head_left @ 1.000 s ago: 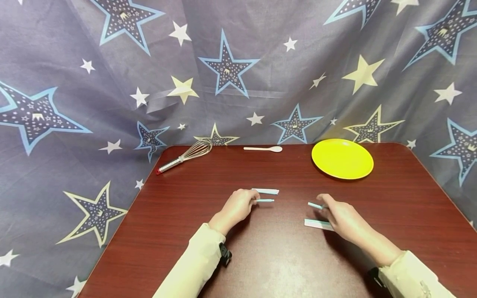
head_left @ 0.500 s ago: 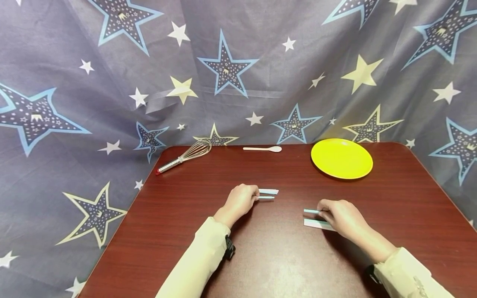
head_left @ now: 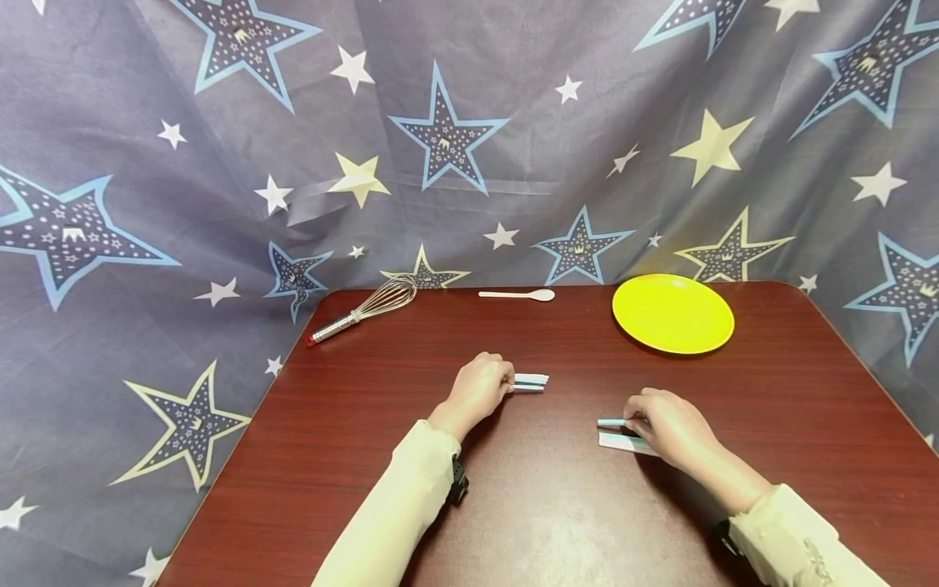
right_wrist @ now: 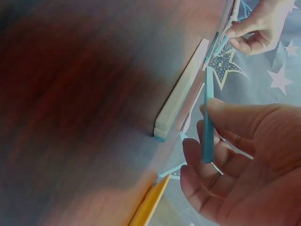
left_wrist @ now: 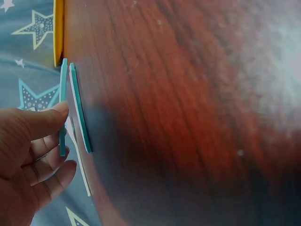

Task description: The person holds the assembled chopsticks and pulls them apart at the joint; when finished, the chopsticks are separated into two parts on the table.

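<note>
Near the table's middle, my left hand (head_left: 480,387) pinches a thin teal-and-white stick (left_wrist: 63,80) between thumb and fingers. Just beyond it lies a small group of similar sticks (head_left: 531,378), seen as a teal-edged strip on the table in the left wrist view. To the right, my right hand (head_left: 671,425) pinches another teal stick (head_left: 610,422), roughly level. On the near side of that one rests a white strip with a teal edge (head_left: 625,443), made of sticks lying together; its right end is hidden by the hand. Whether the held sticks touch the table is unclear.
A yellow plate (head_left: 673,315) stands at the back right. A white spoon (head_left: 517,294) lies along the back edge, and a whisk (head_left: 363,310) sits at the back left. Behind the table (head_left: 557,505) hangs a star-patterned cloth (head_left: 513,98).
My left hand has shifted slightly away and right, bringing its stick closer to the group. The right hand's stick has turned from tilted to level and come nearer the white strip.
</note>
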Motion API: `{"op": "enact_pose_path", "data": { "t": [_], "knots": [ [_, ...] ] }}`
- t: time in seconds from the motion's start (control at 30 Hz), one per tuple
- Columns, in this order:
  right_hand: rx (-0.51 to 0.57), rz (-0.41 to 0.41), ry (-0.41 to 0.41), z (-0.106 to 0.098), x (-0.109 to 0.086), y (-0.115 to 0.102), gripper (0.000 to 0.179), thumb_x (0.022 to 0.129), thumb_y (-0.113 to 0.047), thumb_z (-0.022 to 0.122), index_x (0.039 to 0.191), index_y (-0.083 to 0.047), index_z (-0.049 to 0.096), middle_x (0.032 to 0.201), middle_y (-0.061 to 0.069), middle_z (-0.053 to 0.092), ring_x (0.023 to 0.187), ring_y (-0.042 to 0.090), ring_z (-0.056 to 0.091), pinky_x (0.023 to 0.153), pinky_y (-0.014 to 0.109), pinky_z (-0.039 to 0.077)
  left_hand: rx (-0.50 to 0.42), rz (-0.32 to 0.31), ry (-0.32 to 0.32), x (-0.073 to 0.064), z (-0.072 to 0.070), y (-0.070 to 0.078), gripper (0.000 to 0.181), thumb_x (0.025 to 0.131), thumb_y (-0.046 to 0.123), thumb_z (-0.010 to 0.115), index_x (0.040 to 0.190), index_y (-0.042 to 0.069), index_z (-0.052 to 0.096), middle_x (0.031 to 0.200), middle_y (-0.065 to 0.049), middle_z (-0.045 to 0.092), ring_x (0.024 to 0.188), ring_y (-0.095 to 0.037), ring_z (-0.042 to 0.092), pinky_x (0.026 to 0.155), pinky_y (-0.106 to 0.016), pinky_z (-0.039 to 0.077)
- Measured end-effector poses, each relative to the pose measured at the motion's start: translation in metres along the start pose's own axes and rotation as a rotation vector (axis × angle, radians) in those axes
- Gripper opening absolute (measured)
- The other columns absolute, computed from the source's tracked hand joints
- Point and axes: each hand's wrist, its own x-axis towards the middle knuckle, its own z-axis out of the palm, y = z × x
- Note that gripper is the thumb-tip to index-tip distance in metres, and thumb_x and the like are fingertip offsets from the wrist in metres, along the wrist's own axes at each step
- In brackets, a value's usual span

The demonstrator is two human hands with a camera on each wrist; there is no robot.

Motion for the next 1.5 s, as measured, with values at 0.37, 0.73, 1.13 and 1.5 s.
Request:
{"op": "enact_pose_path", "data": {
  "t": [0.37, 0.73, 1.13, 1.5],
  "knots": [
    [-0.009, 0.008, -0.035, 0.005, -0.001, 0.002, 0.023, 0.072, -0.004, 0.081, 0.072, -0.018, 0.063, 0.069, -0.009, 0.053, 0.063, 0.012, 0.055, 0.056, 0.033, 0.045, 0.044, -0.026, -0.054, 0.008, 0.005, -0.001, 0.011, 0.085, 0.021, 0.076, 0.078, 0.019, 0.067, 0.081, 0.006, 0.059, 0.087, -0.017, 0.059, 0.073, -0.033, 0.052],
    [-0.012, 0.012, -0.079, 0.005, 0.001, 0.005, 0.022, 0.073, -0.002, 0.079, 0.073, -0.018, 0.064, 0.071, -0.008, 0.059, 0.065, 0.013, 0.058, 0.058, 0.035, 0.047, 0.062, -0.018, -0.061, 0.012, 0.005, -0.001, 0.013, 0.085, 0.021, 0.076, 0.077, 0.020, 0.066, 0.081, 0.006, 0.060, 0.086, -0.016, 0.058, 0.071, -0.032, 0.051],
    [-0.004, 0.014, -0.104, 0.004, 0.002, 0.005, 0.021, 0.074, -0.001, 0.077, 0.072, -0.018, 0.064, 0.071, -0.009, 0.060, 0.065, 0.012, 0.058, 0.059, 0.034, 0.047, 0.081, -0.014, -0.072, 0.015, 0.004, -0.002, 0.013, 0.085, 0.023, 0.076, 0.077, 0.021, 0.066, 0.082, 0.006, 0.059, 0.086, -0.016, 0.058, 0.070, -0.033, 0.051],
    [0.003, 0.017, -0.124, 0.004, 0.002, 0.005, 0.020, 0.074, -0.001, 0.077, 0.073, -0.018, 0.066, 0.072, -0.007, 0.063, 0.066, 0.014, 0.059, 0.059, 0.035, 0.047, 0.102, -0.016, -0.087, 0.016, 0.006, -0.003, 0.015, 0.084, 0.025, 0.077, 0.076, 0.021, 0.065, 0.081, 0.006, 0.059, 0.087, -0.016, 0.058, 0.070, -0.033, 0.051]
  ]
}}
